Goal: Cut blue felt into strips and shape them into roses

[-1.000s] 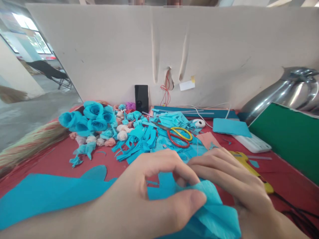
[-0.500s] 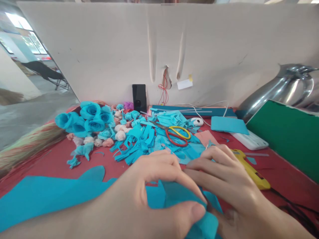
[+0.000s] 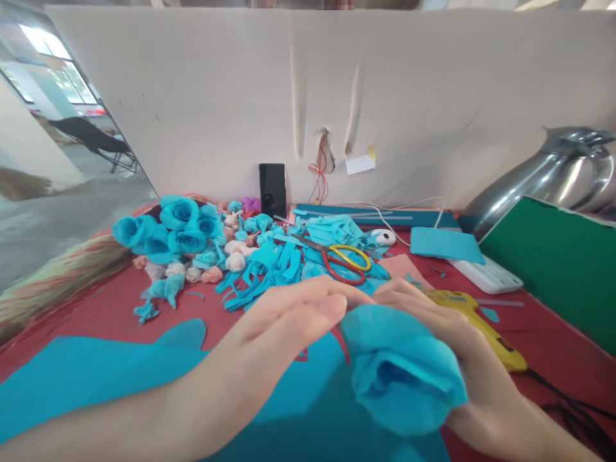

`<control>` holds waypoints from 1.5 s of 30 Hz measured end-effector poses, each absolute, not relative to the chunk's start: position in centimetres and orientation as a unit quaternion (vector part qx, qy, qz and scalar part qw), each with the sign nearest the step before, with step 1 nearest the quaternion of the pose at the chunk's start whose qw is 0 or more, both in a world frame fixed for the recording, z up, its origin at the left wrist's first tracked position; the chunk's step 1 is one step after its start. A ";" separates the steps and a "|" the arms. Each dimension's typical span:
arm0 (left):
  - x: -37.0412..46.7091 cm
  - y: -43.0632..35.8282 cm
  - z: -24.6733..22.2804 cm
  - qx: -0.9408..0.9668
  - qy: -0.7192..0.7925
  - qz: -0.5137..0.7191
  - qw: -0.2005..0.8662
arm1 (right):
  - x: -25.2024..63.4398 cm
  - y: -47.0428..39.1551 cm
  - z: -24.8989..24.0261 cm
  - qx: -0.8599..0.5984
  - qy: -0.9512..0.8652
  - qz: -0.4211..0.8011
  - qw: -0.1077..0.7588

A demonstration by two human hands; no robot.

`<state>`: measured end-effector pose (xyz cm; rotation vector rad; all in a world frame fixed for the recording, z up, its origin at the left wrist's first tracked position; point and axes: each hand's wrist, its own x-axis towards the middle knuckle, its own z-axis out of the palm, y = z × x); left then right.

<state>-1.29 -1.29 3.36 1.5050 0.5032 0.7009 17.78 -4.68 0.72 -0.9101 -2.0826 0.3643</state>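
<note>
A blue crepe-paper flower (image 3: 404, 378) faces me, its cupped petals wrapped around a dark hollow centre. My right hand (image 3: 447, 333) holds it from behind and the right; the petals hide the thumb and part of the grip. At the flower's upper left edge, my left hand (image 3: 293, 321) has its thumb and fingers drawn together against the flower's back. The left fingertips meet the right ones there, partly out of sight. Under both hands lies a large blue paper sheet (image 3: 298, 410), with a rounded blue petal piece (image 3: 185, 335) beside it.
Scissors (image 3: 344, 263) with red and yellow handles lie on blue paper scraps (image 3: 269, 269). Finished blue flowers (image 3: 178, 224) and small paper buds sit left. A yellow glue gun (image 3: 486, 333) is right of my hand. A phone (image 3: 273, 189), green board (image 3: 553, 276) and metal jug (image 3: 543, 173) stand behind.
The blue flower has been turned up so its opening faces me. My left hand has shifted from wrapping the front petal to the flower's back; my right hand supports it from behind.
</note>
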 end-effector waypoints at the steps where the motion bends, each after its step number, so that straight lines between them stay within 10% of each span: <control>1: -1.2 -1.3 3.3 0.655 0.214 0.310 0.656 | 17.8 -4.7 0.4 -0.366 -0.819 0.155 0.413; 21: -0.9 -1.8 3.5 0.626 0.191 0.310 0.689 | 17.3 -4.2 0.5 -0.381 -0.758 0.185 0.496; 31: -0.6 -0.4 2.0 0.834 0.184 0.337 0.397 | 17.2 -4.6 -0.7 -0.405 -0.727 0.190 0.520; 45: -0.4 1.2 1.6 0.857 0.119 0.285 0.411 | 18.4 -5.5 -2.8 -0.472 -0.729 0.278 0.411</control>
